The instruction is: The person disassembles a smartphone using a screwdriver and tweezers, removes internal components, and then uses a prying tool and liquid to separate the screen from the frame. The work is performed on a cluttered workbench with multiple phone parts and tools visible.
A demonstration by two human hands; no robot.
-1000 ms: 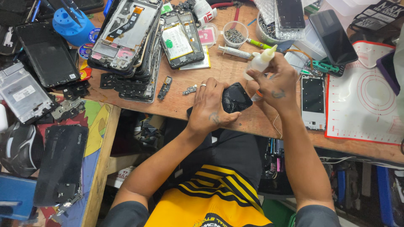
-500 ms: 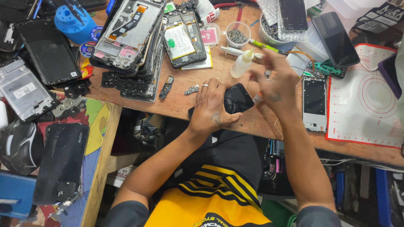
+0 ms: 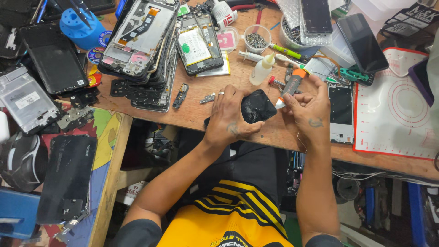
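From the head view, the left hand (image 3: 231, 120) pins a cracked black phone part (image 3: 257, 106) near the bench edge (image 3: 192, 120) while the right hand (image 3: 307, 106) pinches an orange-capped scraper (image 3: 289, 88) against it (a slip could gouge fingers), with the dropper bottle (image 3: 261, 71) and clutter crowding any backward move

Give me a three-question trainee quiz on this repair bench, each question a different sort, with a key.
1. True or false: the left hand presses a dark cracked phone part on the wooden bench.
2. The right hand holds: A) tweezers B) an orange-capped glue tube C) a screwdriver.
3. Fill in: the small clear bottle stands ___ the tube, as the camera sees it.

Key: 1 true; 2 B; 3 left of.
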